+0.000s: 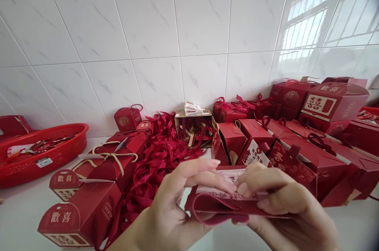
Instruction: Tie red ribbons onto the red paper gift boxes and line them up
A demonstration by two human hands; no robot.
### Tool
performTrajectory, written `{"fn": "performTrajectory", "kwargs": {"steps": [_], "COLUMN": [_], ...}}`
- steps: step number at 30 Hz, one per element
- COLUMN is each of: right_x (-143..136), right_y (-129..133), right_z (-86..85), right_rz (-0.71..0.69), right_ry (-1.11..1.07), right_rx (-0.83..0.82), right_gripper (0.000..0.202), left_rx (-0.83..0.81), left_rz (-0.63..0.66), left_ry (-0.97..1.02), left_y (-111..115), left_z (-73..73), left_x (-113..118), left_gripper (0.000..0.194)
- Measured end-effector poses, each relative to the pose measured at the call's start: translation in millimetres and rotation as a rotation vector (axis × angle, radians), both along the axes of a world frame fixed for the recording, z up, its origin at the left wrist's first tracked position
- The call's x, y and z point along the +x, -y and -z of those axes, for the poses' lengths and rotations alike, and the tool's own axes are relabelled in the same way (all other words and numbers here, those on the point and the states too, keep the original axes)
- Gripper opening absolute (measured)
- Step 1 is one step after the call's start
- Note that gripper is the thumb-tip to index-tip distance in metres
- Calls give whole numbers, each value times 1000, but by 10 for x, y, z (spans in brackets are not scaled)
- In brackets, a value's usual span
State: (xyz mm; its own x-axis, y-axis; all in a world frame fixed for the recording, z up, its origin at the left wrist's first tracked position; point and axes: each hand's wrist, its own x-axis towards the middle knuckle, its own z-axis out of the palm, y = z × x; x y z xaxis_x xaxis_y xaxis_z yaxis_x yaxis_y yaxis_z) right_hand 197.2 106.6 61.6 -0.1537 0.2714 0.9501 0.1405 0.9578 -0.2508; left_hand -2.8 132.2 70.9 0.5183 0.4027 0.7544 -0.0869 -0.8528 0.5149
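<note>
Close in front of me, a partly flattened red paper gift box (211,206) with a cream printed panel is held between both hands. My left hand (174,199) grips its left side, the fingers bent over the panel and the thumb side below. On the opposite side, my right hand (287,199) pinches the upper edge, fingertips pressed on the panel. One end of the box gapes as a curved opening toward me. Behind my left hand lies a heap of dark red ribbons (160,152).
At left stands a red plastic basket (71,146) holding small packets. Assembled red boxes (85,207) sit nearer me, some with cream cord. A cardboard carton (194,132) of ribbons stands by the tiled wall (154,77). Many more red boxes (319,152) crowd the right, some stacked.
</note>
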Motion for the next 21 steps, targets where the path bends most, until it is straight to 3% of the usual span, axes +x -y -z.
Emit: {"fn": "performTrajectory", "kwargs": {"steps": [3,9,16,21], "right_x": [-31,-51,-50,-131], "right_y": [12,21,8,-37], "right_z": [9,-13,50,152], "right_rz": [-38,-90,-58,-47], "right_ry": [-6,-14,-4,-117], "right_rx": [-42,-102,-103,-203], "right_gripper": [21,26,29,31], "left_rx": [20,24,149,71], "left_rz": [40,68,-144,-256], "left_ry": [41,79,-21,-29], "left_y": [-4,0,43,37], "left_z": [-8,-20,-18,45], "left_x": [12,27,32,63], "left_gripper": [58,64,68,60]}}
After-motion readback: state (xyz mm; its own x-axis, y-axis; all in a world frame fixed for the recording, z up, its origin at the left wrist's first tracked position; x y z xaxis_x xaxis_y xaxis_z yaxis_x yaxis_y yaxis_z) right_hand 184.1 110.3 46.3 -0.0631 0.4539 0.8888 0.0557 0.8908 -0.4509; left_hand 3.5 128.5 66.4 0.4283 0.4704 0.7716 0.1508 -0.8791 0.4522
